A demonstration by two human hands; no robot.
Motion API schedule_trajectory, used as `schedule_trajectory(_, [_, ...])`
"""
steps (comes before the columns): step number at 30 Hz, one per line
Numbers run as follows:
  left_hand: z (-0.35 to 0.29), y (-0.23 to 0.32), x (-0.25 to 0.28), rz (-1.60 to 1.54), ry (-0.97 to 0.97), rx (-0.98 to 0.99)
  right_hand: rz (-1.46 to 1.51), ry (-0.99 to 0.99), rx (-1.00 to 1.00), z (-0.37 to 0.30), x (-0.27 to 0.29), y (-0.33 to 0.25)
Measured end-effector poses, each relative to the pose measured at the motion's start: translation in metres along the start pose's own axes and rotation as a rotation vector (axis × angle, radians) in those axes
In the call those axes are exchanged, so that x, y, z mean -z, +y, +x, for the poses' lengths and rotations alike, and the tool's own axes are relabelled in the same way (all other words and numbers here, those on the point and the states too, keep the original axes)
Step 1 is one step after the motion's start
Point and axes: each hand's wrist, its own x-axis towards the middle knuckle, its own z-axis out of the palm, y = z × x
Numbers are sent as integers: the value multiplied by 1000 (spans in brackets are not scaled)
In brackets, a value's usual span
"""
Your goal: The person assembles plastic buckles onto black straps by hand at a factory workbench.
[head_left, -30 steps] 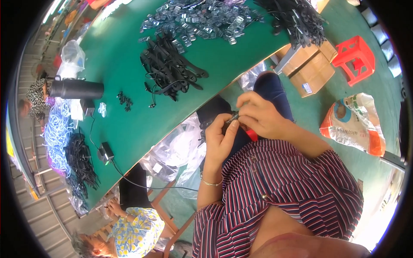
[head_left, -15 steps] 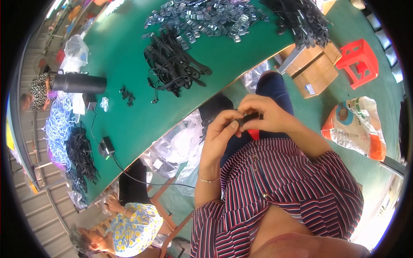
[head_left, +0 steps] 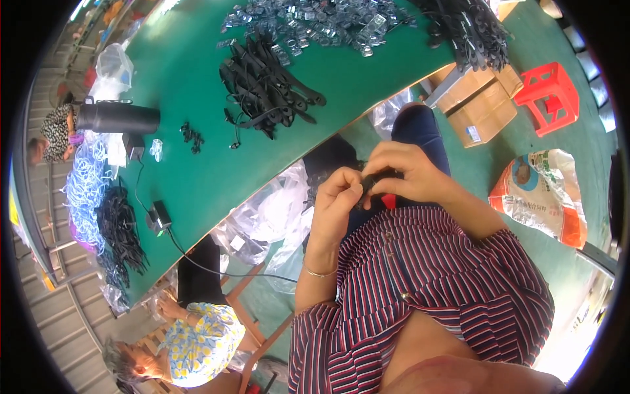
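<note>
Above my lap, both hands are close together around a small black strap-like piece (head_left: 388, 175), mostly covered by my fingers. My right hand (head_left: 412, 172) curls over it, fingers bent and closed on it. My left hand (head_left: 335, 201) has thumb and index finger pinched at the piece's near-left end; whatever lies between those tips is too small to make out. On the table, a pile of black straps (head_left: 266, 85) lies beyond my hands. Behind it is a heap of clear plastic buckles (head_left: 315, 26).
The green table (head_left: 190, 177) bears small black parts (head_left: 191, 138), a black bottle (head_left: 121, 117), a cabled black adapter (head_left: 158, 217) and blue-white cords (head_left: 88, 190). Cardboard boxes (head_left: 482, 115), a red stool (head_left: 550, 98) and a sack (head_left: 548, 197) stand right. A co-worker (head_left: 200, 341) sits left.
My left fingers have bent in more tightly at the black piece, and the piece has turned slightly between my hands. The view has shifted a little.
</note>
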Motion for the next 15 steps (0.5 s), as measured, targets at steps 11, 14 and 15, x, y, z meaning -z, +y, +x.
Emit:
schedule_trajectory(11, [2,-4,0,-39,66,14,-280,-99,153,9,1,-7])
schedule_trajectory(14, [6,-9,-2,-170,51,17,-401,-95,306,15,3,-6])
schedule_trajectory(15, [6,-10,-4,-185,80,14,-401,-96,307,16,3,-9])
